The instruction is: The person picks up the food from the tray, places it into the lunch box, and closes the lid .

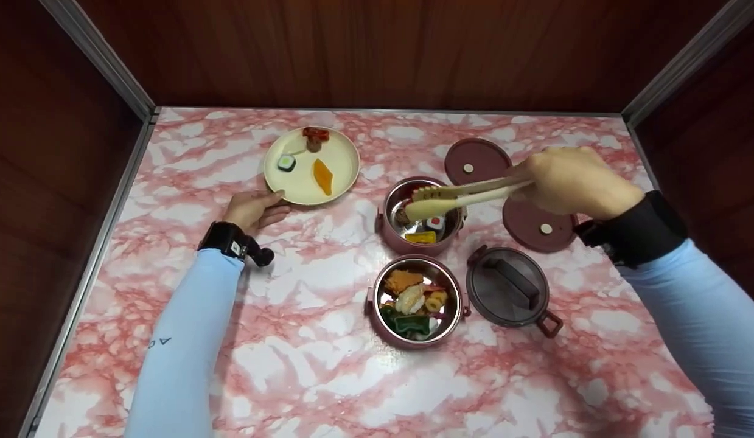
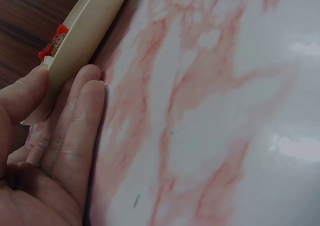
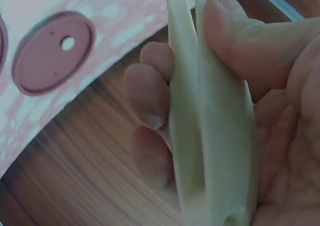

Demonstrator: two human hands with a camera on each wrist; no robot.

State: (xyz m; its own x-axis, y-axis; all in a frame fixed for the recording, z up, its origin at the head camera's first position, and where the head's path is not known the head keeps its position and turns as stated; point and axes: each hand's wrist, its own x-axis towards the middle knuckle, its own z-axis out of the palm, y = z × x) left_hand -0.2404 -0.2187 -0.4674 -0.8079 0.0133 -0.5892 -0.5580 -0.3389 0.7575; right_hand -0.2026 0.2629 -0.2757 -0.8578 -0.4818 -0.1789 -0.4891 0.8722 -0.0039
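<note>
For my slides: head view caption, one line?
Right hand holds cream tongs over a round maroon pot of toy food; left hand grips a round cream plate by its edge.

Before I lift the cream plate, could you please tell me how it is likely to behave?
The cream plate looks stiff, since its rim shows a smooth, even curve. It would probably tilt if raised only where the left hand pinches it, at one edge. The food pieces might then slide, though the raised rim may stop them.

Smooth plastic-looking tongs point(image 1: 468, 198), shiny metal pot lining point(image 1: 453, 304), glossy tabletop point(image 1: 316, 292), wood-grain wall point(image 1: 377, 55), cloth sleeve point(image 1: 182, 340)
</note>
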